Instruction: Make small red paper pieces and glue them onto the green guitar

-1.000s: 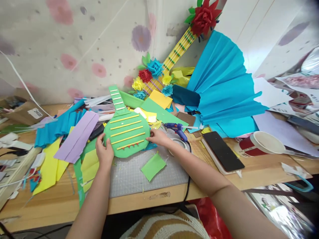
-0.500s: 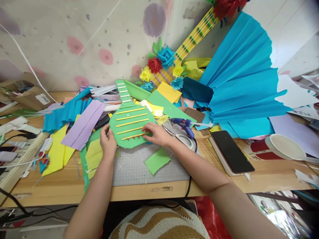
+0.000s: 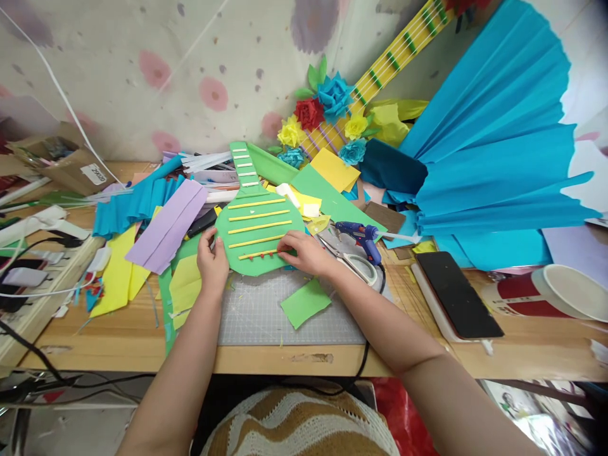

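A green paper lute (image 3: 261, 218) lies over the grey cutting mat (image 3: 256, 316), its neck pointing away from me. Yellow strips cross its body and white strips cross the neck. Small red bits dot the lowest yellow strip (image 3: 256, 254). My left hand (image 3: 212, 261) curls its fingers at the lute's left edge, gripping it. Over the right end of that lowest strip, my right hand (image 3: 304, 253) has its fingers pinched together; what is between the fingertips is too small to make out. A green paper scrap (image 3: 305, 303) lies on the mat below the right hand.
Right of the lute lie scissors (image 3: 351, 259) and a blue glue gun (image 3: 361, 239) with a black cable. Farther right are a phone (image 3: 460, 294) and a paper cup (image 3: 546, 292). Blue crepe paper (image 3: 494, 145) and a flowered yellow paper guitar (image 3: 389, 63) stand behind. Purple paper (image 3: 167, 227) lies left.
The view has shifted slightly, so everything sits a little differently in the picture. Both hands keep nearly the same places at the lute, with the right fingers still at the lowest strip.
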`<action>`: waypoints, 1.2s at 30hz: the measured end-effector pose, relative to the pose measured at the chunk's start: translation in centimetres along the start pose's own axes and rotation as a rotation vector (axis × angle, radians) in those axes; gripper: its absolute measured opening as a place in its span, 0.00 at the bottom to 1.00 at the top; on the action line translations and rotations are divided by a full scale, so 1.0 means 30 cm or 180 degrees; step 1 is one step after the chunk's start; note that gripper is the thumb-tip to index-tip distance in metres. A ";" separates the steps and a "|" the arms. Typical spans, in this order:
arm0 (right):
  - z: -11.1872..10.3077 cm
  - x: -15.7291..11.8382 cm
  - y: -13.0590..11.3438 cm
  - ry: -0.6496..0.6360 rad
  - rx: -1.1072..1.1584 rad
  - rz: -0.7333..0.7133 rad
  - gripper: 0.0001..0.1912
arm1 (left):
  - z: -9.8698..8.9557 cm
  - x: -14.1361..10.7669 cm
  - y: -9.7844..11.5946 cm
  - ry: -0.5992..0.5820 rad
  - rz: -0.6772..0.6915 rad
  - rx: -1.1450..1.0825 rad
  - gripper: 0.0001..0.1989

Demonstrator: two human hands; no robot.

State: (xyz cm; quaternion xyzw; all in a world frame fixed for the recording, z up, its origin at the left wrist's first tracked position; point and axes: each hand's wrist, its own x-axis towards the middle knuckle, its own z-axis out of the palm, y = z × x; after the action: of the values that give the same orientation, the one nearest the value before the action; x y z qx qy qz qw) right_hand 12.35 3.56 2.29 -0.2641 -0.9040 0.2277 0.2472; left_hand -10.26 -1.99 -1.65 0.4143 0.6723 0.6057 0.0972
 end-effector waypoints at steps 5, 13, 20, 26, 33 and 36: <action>0.008 0.002 0.007 0.0001 -0.0128 -0.0063 0.02 | -0.001 -0.006 0.009 -0.0052 0.0003 -0.0023 0.14; 0.007 0.007 0.003 -0.0082 -0.0159 0.0013 0.02 | 0.000 -0.005 0.006 -0.0085 0.0022 0.0042 0.15; 0.001 0.012 0.006 -0.0135 -0.0139 0.0000 0.03 | -0.001 -0.005 0.001 -0.0085 0.0069 0.0041 0.15; 0.001 0.011 0.004 -0.0138 -0.0168 0.0015 0.03 | -0.003 -0.009 0.001 -0.0094 0.0102 0.0042 0.15; 0.006 0.010 0.002 -0.0129 -0.0128 0.0077 0.03 | -0.004 -0.014 0.011 -0.0121 0.0162 0.0059 0.16; 0.008 0.010 0.003 -0.0153 -0.0086 0.0102 0.03 | -0.004 -0.017 0.014 -0.0089 0.0214 0.0152 0.16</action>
State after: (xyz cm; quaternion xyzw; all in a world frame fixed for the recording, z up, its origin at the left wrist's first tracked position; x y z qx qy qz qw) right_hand 12.02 3.74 2.15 -0.2763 -0.9084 0.2257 0.2182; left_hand -9.84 -2.44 -1.44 0.4474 0.6708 0.5865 0.0763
